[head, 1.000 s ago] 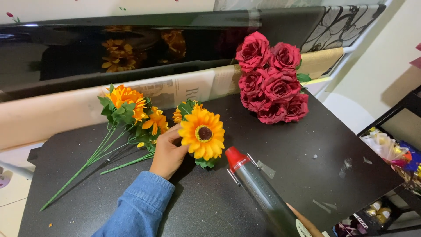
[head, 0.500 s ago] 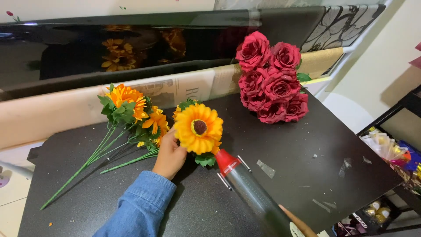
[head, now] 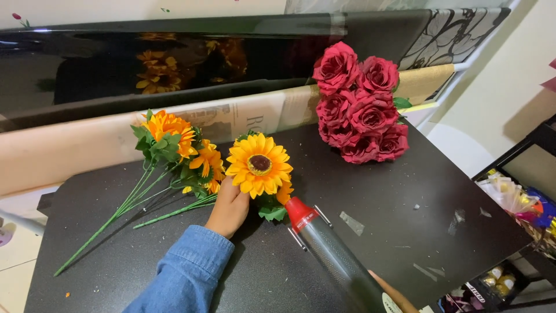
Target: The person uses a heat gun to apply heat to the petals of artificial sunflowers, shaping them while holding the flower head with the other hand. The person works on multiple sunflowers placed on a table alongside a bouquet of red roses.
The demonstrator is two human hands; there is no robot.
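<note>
Left hand (head: 230,207), blue denim sleeve: closed around the stem just under a yellow sunflower (head: 259,164), holding the bloom upright and facing the camera, above the black table (head: 405,232). A green leaf (head: 272,213) shows below the head, between hand and tool. Right hand (head: 394,297), only partly in view at the lower edge: wrapped about the rear of a dark, barrel-shaped heat tool (head: 333,255); grip otherwise hidden. Tool's red nozzle (head: 299,211) points at the base of the flower head, just beside it; whether it touches cannot be told. Left of the held flower: a loose bunch of orange and yellow sunflowers (head: 174,148) lying flat, long green stems (head: 110,223) trailing toward the near left corner. Far side, right: a cluster of deep red roses (head: 359,110), propped against a roll of beige paper (head: 75,153). Behind: a glossy black panel (head: 116,64) reflecting the blooms. Right edge: a shelf with wrapped goods (head: 515,200). Status, as judged: one bloom under treatment at its base; the remaining sunflowers lie loose with full stems, the roses stand apart, so most of the work appears undone.
</note>
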